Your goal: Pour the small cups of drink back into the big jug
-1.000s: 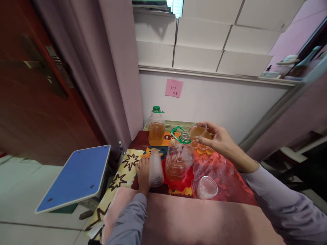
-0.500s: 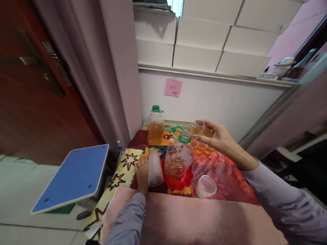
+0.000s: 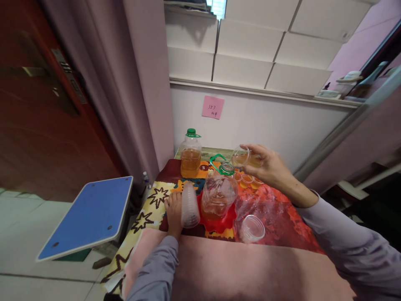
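My right hand (image 3: 272, 168): fingers clamped on a tilted cup of amber liquid (image 3: 243, 158), at the open jug's (image 3: 218, 193) 1 o'clock.
My left hand (image 3: 174, 211): curled round a cup stack (image 3: 189, 205), at the jug's 9 o'clock.

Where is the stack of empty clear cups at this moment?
In the head view the stack of clear cups lies left of centre on the patterned cloth, held by the left hand, just left of the open jug.

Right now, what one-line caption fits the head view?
Right hand tips a cup of amber liquid over the open jug; left hand holds a cup stack.
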A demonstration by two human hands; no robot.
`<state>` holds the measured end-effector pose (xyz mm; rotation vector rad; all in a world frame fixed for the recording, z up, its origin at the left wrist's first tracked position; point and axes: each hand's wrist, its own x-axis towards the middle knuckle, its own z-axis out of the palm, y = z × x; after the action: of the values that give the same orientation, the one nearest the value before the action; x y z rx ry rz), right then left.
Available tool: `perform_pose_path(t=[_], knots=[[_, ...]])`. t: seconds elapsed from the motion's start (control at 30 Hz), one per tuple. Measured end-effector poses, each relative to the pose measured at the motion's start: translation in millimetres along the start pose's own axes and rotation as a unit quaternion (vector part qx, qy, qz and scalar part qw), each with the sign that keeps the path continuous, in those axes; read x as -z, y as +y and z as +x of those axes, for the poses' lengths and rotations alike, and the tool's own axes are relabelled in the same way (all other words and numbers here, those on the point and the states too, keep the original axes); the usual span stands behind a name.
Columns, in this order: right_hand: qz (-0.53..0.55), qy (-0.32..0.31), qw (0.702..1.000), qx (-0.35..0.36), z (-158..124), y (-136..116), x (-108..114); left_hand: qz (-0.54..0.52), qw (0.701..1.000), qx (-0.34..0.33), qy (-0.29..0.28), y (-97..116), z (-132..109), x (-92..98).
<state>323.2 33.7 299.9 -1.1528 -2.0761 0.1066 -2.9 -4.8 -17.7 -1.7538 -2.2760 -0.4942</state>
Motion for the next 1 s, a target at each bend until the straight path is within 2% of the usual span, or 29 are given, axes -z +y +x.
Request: perform_pose_path(t=[0.63, 1.0], knots=[[-0.078, 0.005, 0.996, 0.053, 6.4, -9.1, -0.8, 0.009, 1.0, -0.007, -0.01, 0.7, -1.7, 2.8], [-0.109, -0.019, 0.989, 0.102, 9.3, -14.5, 2.4, -0.006, 1.0, -0.002, -0.012, 1.4, 0.3, 5.0]])
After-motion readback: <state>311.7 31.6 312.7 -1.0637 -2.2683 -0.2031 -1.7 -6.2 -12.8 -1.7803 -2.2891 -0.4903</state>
